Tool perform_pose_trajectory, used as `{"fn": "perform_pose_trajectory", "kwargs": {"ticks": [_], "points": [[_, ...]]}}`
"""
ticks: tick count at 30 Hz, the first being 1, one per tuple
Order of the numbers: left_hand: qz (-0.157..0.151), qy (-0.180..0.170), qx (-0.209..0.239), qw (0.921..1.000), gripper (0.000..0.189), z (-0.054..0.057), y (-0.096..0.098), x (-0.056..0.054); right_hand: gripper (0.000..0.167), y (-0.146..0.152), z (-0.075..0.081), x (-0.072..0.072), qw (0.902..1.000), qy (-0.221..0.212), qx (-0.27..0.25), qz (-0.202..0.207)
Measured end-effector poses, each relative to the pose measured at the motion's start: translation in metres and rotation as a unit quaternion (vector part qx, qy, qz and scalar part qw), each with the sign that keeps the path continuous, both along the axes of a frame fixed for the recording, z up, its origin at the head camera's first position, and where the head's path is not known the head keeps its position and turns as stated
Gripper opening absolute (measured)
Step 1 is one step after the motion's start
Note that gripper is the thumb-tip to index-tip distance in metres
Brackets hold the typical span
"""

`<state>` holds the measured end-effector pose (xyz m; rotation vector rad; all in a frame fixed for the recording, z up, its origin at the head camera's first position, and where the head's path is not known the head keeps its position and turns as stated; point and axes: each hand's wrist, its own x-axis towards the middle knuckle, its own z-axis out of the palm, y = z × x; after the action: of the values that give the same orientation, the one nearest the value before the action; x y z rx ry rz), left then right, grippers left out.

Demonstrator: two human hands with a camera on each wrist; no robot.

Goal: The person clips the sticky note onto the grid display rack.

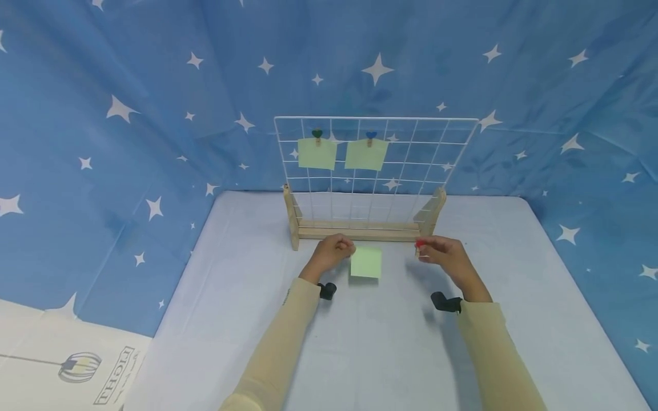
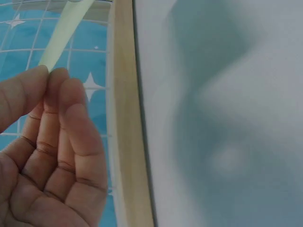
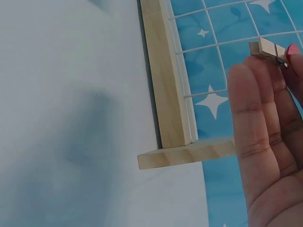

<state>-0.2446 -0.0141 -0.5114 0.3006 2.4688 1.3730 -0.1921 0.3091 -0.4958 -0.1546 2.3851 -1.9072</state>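
Note:
Between thumb and fingertips, my left hand (image 1: 333, 254) pinches a pale green sticky note (image 1: 366, 262) by its left edge. The left wrist view shows the note (image 2: 66, 35) nearly edge-on, in front of the grid. To the right, my right hand (image 1: 446, 257) pinches a small wooden clothespin (image 3: 268, 50) with a red heart on it, in front of the stand's right foot. Behind both hands stands a white wire grid (image 1: 411, 142) in a wooden base (image 1: 360, 233). Two green notes hang on it, the left one (image 1: 316, 154) under a green-heart clothespin (image 1: 317, 135), the right one (image 1: 366, 154) under a blue-heart clothespin (image 1: 370, 137).
The grid stand is at the far side of a white-covered table (image 1: 380, 354). A blue curtain (image 1: 169, 85) with white stars hangs behind and at both sides. Printed cream fabric (image 1: 41, 365) lies at the lower left. Each wrist wears a black camera mount (image 1: 445, 301).

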Motion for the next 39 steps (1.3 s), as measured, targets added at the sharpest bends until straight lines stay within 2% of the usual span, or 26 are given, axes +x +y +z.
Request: {"fn": "perform_pose_trajectory", "kwargs": {"ticks": [7, 15, 21, 30, 39], "points": [[-0.01, 0.02, 0.018, 0.9996, 0.017, 0.012, 0.005, 0.001, 0.042, 0.0, 0.005, 0.0, 1.0, -0.002, 0.001, -0.004], [-0.006, 0.049, 0.028, 0.9984, 0.015, 0.026, 0.011, 0.002, 0.04, 0.001, 0.016, -0.001, 0.9993, 0.008, 0.035, -0.005], [-0.001, 0.056, 0.041, 0.9976, 0.015, 0.032, 0.011, 0.002, 0.038, 0.004, 0.026, 0.0, 0.9995, 0.017, 0.026, -0.004], [-0.013, 0.077, 0.074, 0.9942, 0.016, 0.041, 0.012, 0.001, 0.04, 0.003, 0.037, 0.002, 0.9981, 0.034, 0.049, -0.015], [-0.006, 0.092, 0.076, 0.9929, 0.015, 0.049, 0.015, 0.0, 0.038, 0.002, 0.047, 0.002, 0.9974, 0.05, 0.05, -0.015]]}}
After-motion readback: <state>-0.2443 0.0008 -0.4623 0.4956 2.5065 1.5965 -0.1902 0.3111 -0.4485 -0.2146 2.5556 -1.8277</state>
